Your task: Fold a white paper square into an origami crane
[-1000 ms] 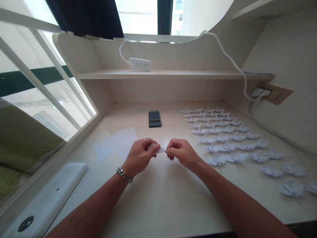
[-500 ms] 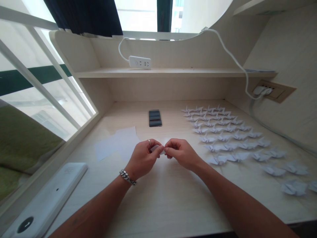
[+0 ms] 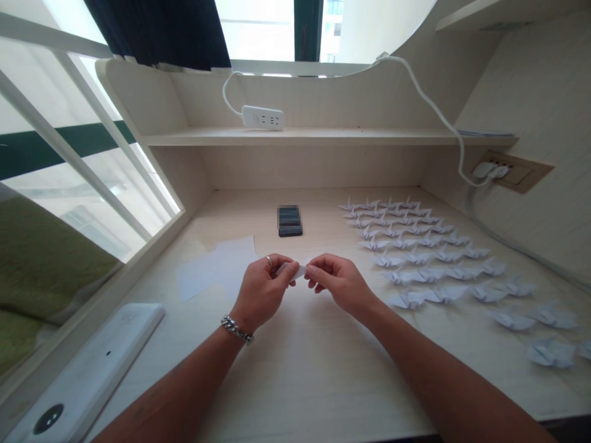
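Over the middle of the desk, left hand and right hand meet, folded paper pinched between them. Loose sheets lie to their left, rows of paper cranes to their right, a small box behind, and a power strip sits on the shelf above.

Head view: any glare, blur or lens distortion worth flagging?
Head view: the window is blown out to white; the small dark rectangular object on the pale wooden desk is masked by a pixelated patch; the white paper cranes near the right edge look stretched and softer; the left hand, right hand and the small folded white paper piece they pinch are sharp.
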A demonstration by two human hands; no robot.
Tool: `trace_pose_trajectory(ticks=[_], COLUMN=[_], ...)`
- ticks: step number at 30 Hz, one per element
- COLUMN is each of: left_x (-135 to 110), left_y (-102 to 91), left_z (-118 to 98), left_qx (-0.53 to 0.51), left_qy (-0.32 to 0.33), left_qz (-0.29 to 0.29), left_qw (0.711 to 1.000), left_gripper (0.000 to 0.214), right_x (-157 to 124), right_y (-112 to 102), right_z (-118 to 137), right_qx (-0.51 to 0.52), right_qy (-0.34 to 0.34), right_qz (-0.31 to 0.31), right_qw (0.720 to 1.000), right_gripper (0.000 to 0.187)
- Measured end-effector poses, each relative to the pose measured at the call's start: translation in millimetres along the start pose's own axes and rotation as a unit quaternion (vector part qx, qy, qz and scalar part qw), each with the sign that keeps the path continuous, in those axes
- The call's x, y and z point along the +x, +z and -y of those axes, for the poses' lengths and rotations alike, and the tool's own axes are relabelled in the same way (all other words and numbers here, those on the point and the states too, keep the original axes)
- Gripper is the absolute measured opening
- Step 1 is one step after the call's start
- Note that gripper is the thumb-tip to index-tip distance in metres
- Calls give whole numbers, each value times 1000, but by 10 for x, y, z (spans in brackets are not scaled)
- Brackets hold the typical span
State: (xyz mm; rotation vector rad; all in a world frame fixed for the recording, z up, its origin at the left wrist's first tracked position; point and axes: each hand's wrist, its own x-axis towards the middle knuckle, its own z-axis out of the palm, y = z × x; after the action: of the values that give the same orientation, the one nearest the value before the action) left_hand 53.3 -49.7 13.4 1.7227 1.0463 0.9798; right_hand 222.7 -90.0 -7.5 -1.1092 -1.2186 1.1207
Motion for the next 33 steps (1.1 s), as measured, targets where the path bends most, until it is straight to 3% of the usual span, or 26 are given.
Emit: trace_pose_trajectory(ticks=[5, 10, 15, 20, 24, 29, 33], left_x=[-15, 1, -2, -19, -5, 30, 65], left_y=[35, 26, 42, 32, 13, -77, -147], left_z=[27, 44, 31, 17, 16, -11, -10], left_qx=[13, 16, 18, 102, 74, 29, 3], left_qy=[-5, -6, -3, 32, 18, -7, -26], left_qz=[31, 18, 56, 110, 123, 139, 111], left_qw=[999, 1000, 998, 988, 989, 990, 994], left_gripper=[24, 26, 24, 23, 20, 14, 10], right_x=[13, 6, 8, 3, 4, 41, 79], right_y=[15, 29, 32, -3, -31, -194, -320], right_z=[-38, -27, -51, -61, -3, 109, 111], right_qx=[17, -1, -11, -106, -62, 16, 37], right_qy=[29, 34, 35, 10, 28, 49, 17], right_qz=[-44, -2, -35, 18, 31, -13, -111], right_qw=[998, 999, 999, 994, 997, 999, 993], right_gripper=[28, 28, 23, 16, 18, 22, 21])
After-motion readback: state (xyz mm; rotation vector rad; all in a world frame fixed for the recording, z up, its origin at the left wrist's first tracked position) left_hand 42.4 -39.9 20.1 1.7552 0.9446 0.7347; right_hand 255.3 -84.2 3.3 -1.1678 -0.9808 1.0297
